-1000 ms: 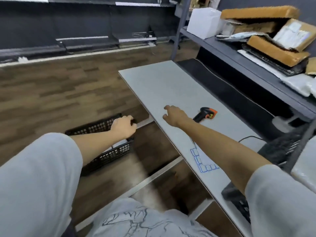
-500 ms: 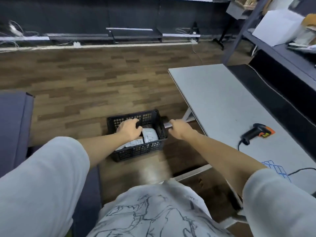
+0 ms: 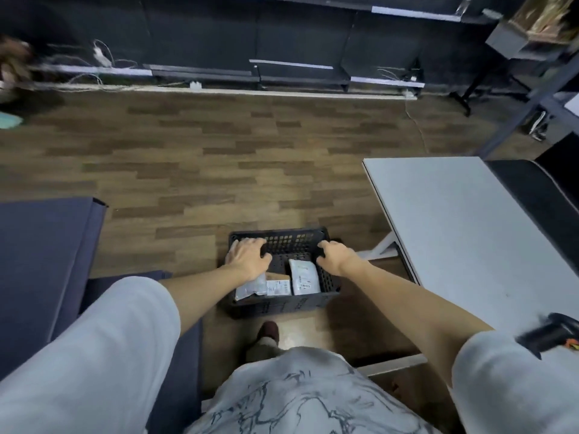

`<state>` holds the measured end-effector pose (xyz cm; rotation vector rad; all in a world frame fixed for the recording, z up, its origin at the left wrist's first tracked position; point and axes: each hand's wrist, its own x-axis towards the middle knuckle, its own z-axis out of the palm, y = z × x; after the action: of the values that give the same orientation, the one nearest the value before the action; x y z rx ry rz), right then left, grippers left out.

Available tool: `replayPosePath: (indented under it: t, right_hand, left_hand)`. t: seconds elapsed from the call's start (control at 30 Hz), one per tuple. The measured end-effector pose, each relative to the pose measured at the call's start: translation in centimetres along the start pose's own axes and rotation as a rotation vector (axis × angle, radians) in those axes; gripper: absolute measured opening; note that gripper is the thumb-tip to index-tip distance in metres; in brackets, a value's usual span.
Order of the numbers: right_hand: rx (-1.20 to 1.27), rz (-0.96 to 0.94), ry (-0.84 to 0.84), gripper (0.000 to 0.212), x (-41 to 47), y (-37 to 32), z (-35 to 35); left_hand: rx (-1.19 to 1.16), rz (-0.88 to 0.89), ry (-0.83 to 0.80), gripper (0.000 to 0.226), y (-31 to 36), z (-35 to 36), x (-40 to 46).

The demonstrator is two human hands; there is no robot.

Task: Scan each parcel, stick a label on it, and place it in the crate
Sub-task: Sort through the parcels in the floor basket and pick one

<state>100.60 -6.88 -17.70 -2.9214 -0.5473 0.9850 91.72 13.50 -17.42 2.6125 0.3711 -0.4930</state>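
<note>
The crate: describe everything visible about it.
The crate is a black rectangular box, apparently plastic, with perforated grid walls and an open top. It stands upright on the wood floor, left of the table and in front of the person's foot. Inside lie several parcels, white and grey mailers with labels and a brown one between. The left hand grips its left rim and the right hand grips its right rim.

Crate (image 3: 283, 303) hemmed: table (image 3: 454, 220) right, blue cushion (image 3: 40, 261) left; floor (image 3: 219, 170) beyond open
</note>
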Motion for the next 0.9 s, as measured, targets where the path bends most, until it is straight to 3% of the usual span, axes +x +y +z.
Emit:
replayPosePath:
  t: [0.3,0.9]
  right_hand:
    - [0.067,0.04,-0.034,0.049,7.8,0.3,-4.2]
    - [0.159,0.15,-0.026,0.046,12.4,1.2,-8.5]
  left_hand:
    - [0.03,0.004,-0.065,0.049,-0.3,-3.0,8.6]
    - [0.107,0.108,-0.166,0.051,0.4,-5.5,18.5]
